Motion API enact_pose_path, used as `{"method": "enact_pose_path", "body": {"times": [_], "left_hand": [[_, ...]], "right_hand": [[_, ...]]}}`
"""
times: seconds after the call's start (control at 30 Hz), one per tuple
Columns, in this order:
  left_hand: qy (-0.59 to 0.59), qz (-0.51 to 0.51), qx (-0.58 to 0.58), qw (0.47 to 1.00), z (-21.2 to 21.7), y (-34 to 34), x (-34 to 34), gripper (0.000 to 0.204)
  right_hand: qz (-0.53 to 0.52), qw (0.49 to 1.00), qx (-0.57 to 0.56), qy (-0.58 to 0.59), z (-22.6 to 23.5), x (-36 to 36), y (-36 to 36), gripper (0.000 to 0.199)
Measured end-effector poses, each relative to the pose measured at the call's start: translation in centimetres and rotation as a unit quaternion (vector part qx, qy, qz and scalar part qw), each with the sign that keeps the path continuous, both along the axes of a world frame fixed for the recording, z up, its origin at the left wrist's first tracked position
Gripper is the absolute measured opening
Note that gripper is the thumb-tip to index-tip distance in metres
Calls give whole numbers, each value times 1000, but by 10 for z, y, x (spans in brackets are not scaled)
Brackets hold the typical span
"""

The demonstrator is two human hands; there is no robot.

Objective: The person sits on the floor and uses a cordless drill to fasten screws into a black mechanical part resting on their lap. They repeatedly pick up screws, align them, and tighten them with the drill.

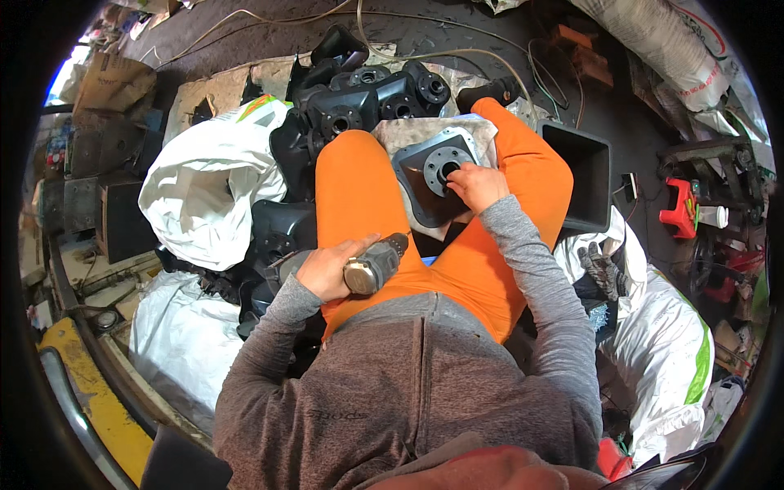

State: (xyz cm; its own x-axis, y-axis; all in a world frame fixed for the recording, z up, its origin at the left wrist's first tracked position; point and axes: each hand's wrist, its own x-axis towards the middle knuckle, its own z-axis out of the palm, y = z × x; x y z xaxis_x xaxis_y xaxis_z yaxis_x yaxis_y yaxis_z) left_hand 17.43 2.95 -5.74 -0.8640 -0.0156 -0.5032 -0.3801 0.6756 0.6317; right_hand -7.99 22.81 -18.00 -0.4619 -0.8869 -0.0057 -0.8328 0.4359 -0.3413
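My left hand (327, 271) is wrapped round a grey and black cordless drill (376, 266), which rests over my left thigh with its chuck pointing away from me. Between my knees lies a black moulded part (413, 173) with a pale metal rim. On it sits a round grey metal flange (437, 161) with small holes round a dark central opening. The fingers of my right hand (482, 187) are pinched together at the flange's near right edge. Whatever they hold, if anything, is too small to make out.
Similar black flanged parts (351, 102) are piled beyond my left knee. White sacks (208, 184) stand at the left, and another sack (661, 351) at the right. A black bin (581, 175) is beside my right knee. A hose (457, 52) runs across the floor, near bricks (590, 61).
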Motion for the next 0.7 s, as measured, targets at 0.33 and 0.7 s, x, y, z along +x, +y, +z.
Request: {"method": "enact_pose_path", "body": {"times": [0.33, 0.7], "left_hand": [[243, 4, 13, 970, 49, -5, -44, 68], [184, -96, 39, 977, 51, 28, -78, 61]], "right_hand": [[-270, 239, -438, -824, 10, 26, 39, 41], [-159, 79, -539, -823, 8, 47, 37, 42]]}}
